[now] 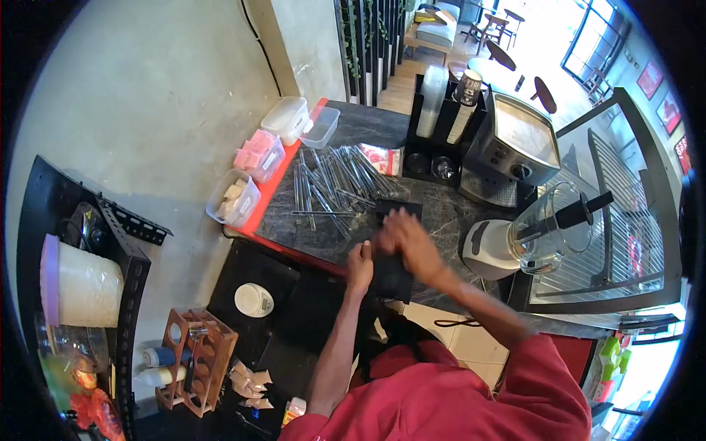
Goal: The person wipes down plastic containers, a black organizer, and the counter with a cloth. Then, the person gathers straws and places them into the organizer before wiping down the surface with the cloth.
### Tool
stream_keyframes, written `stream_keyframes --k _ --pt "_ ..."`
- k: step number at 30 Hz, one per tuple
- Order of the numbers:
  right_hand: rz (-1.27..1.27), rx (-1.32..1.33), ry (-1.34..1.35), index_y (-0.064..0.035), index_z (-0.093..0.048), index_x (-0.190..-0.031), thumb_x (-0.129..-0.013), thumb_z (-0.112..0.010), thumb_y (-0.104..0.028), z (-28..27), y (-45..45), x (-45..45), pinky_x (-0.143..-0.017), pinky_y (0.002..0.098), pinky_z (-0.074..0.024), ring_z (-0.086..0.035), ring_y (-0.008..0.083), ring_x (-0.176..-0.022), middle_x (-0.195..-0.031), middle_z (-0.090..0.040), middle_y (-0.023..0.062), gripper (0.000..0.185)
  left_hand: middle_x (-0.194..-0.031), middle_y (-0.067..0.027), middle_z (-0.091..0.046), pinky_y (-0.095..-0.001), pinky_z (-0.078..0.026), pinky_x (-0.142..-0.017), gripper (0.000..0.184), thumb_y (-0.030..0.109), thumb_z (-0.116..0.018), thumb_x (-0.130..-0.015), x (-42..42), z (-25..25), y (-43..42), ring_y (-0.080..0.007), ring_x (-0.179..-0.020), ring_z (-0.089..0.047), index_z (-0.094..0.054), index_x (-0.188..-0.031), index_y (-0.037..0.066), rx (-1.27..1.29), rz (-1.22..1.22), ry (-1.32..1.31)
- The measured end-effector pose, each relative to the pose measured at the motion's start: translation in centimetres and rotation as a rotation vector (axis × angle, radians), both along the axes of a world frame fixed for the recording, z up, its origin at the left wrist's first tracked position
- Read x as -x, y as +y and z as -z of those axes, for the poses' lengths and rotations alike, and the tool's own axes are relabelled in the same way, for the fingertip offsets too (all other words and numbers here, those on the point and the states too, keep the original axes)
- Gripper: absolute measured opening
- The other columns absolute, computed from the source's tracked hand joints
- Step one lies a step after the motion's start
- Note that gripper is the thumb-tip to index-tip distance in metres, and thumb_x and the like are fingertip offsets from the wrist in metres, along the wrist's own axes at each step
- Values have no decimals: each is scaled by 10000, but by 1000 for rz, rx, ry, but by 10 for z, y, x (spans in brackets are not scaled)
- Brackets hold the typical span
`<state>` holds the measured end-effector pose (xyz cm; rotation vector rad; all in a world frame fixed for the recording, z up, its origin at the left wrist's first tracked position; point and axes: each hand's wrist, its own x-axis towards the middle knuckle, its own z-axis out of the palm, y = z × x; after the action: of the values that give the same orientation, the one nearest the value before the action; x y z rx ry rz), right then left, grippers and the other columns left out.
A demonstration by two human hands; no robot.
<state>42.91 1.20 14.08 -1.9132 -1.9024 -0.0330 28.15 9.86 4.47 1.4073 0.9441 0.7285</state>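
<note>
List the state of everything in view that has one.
Bucket: lid on
Pink packet tub: open, filled
Straws: loose, heaped on counter
Clear cups: stacked in holder
Blender jar: on its base
Coffee machine: power unclear
Left hand: fingers curled, hold unclear
Right hand: blurred, at black item

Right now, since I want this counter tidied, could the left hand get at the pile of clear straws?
Probably yes: the clear straws lie just beyond the left hand, and I see only bare counter between them.
</note>
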Motion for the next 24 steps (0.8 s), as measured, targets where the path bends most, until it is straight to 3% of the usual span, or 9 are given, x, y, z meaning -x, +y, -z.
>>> stream_keyframes --k 3,5,9,11,14,16,20,21,24 --pt "158 -15 -66 -45 -457 -1369 -787 -584 -11 -4 42 -22 -1130 522 -271 -336 388 -1380 -1450 -417 177 596 -651 -32 -314 -357 -330 -603 411 302 -469 -1019 -5 -22 -2 -133 -659 -306 -419 -729 15 -70 -40 44" --pt "174 -75 -69 -70 -460 -1385 -803 -569 -25 6 47 -9 -1128 486 -286 -347 368 -1377 -1450 -430 147 595 -704 -170 -517 -394 -391 -643 408 297 -459 -1007 -3 -26 4 -213 -664 -477 -515 -784 -40 3 -63 141" --pt "61 38 -4 -63 -452 -1402 -769 -573 7 -8 -11 52 -1111 477 -307 -381 345 -1363 -1459 -427 149 648 -772 -136 -589 -374 -425 -678 483 385 -446 -1005 1 -23 11 -221 -704 -534 -580 -852 -53 151 -114 -10" --pt "-27 90 33 -53 -479 -1381 -754 -578 25 -11 -37 75 -1108 493 -303 -390 352 -1356 -1446 -440 168 640 -855 -116 -648 -367 -457 -729 584 471 -437 -992 3 -31 6 -237 -789 -589 -625 -916 -77 448 -229 -97" --pt "-160 109 150 -60 -537 -1327 -751 -545 60 -7 -48 85 -1061 464 -359 -436 332 -1323 -1393 -490 179 588 -912 -106 -664 -376 -468 -780 634 519 -435 -981 15 -26 21 -257 -871 -613 -637 -948 -81 380 -49 -95" --pt "-377 170 658 -40 -543 -1293 -767 -495 101 -19 -36 56 -1076 436 -357 -435 355 -1317 -1353 -507 196 546 -1056 -188 -641 -407 -462 -868 572 481 -459 -983 31 -30 18 -331 -1001 -602 -601 -1088 -63 60 47 58" --pt "141 -148 318 -21 -513 -1300 -771 -495 106 -39 10 21 -1095 437 -347 -411 395 -1316 -1371 -474 208 544 -1440 -284 -346 -505 -257 -1110 908 621 -552 -869 50 -68 -32 -444 -1357 -305 -321 -1414 -68 -754 151 395" --pt "173 -204 184 -24 -500 -1317 -760 -516 99 -36 21 10 -1093 450 -347 -399 398 -1323 -1390 -464 194 571 -1465 -317 -287 -541 -159 -1146 1107 751 -550 -771 50 -70 -47 -459 -1402 -204 -289 -1413 -112 -807 201 424" --pt "172 19 -134 -45 -466 -1374 -752 -549 56 -20 38 0 -1128 471 -296 -348 381 -1369 -1450 -417 174 635 -1485 -341 -234 -531 -145 -1160 1236 827 -500 -715 40 -75 -57 -449 -1426 -163 -236 -1416 -156 -929 235 510"
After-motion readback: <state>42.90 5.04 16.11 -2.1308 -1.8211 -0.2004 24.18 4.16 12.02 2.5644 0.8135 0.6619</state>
